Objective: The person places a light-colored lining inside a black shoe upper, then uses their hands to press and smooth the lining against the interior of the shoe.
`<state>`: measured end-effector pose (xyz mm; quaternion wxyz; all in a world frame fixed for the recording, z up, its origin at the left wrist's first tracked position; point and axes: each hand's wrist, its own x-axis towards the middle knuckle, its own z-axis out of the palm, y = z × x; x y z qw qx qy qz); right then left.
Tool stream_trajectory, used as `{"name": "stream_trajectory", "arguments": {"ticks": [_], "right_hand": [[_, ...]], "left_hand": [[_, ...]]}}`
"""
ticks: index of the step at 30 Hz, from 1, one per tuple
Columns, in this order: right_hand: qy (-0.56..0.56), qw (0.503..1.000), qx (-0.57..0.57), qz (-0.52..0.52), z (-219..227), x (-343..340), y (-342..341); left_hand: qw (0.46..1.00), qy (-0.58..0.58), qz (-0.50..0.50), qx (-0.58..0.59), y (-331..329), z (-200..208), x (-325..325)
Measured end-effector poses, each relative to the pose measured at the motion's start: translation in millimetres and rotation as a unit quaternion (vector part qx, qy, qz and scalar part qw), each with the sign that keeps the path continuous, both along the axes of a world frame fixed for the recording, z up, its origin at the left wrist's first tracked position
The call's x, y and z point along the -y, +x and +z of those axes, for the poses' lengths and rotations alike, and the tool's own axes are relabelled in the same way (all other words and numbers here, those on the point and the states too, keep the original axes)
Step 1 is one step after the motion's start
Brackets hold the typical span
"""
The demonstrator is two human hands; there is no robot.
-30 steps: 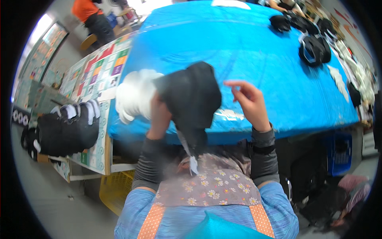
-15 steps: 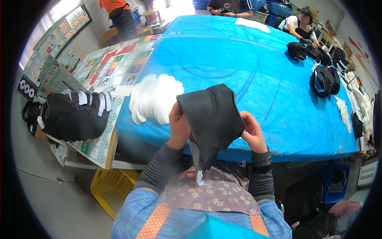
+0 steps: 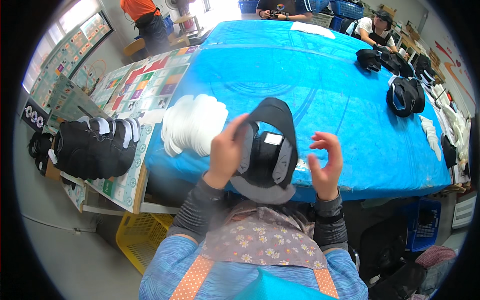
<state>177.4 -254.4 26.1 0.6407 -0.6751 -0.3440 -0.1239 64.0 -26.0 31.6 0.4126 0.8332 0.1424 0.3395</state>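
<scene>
My left hand (image 3: 226, 155) grips the left edge of a black shoe upper (image 3: 281, 114), held over the near edge of the blue-covered table. Its opening faces me, showing a grey lining and a small white label inside, with a grey rim along the bottom. To the right, my right hand (image 3: 327, 165) is apart from the upper, fingers spread and curved, holding nothing. Just left of my left hand lies a fanned pile of white sole-shaped pieces (image 3: 192, 125).
Black shoe uppers with white edges (image 3: 95, 147) sit on the left side table. More black uppers (image 3: 405, 97) lie at the table's right, near a seated person (image 3: 375, 32). A yellow crate (image 3: 142, 237) stands below left. Another person (image 3: 285, 10) is at the far edge.
The shoe upper has turned from its smooth black outside to show its lined opening. My right hand has let go and moved slightly right; my left hand keeps its hold.
</scene>
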Motion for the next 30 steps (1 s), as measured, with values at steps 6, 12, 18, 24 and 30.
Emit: {"name": "stream_trajectory", "arguments": {"ticks": [6, 12, 18, 24, 30], "right_hand": [[-0.213, 0.938, 0.246, -0.119, 24, -26, -2], [-0.224, 0.944, 0.204, -0.131, 2, -27, 2], [-0.245, 0.938, 0.221, -0.108, 1, -36, 5], [-0.207, 0.942, 0.251, -0.087, 1, -44, 9], [-0.157, 0.951, 0.262, -0.051, 12, -58, 2]], "left_hand": [[0.985, 0.169, -0.006, 0.020, 2, 11, 28], [0.968, 0.239, -0.027, 0.064, 7, 13, 31], [0.966, 0.253, -0.042, 0.020, 10, 7, 24], [0.948, 0.273, -0.069, 0.150, 18, 11, 22], [0.950, 0.286, -0.043, 0.117, 10, 0, 15]]}}
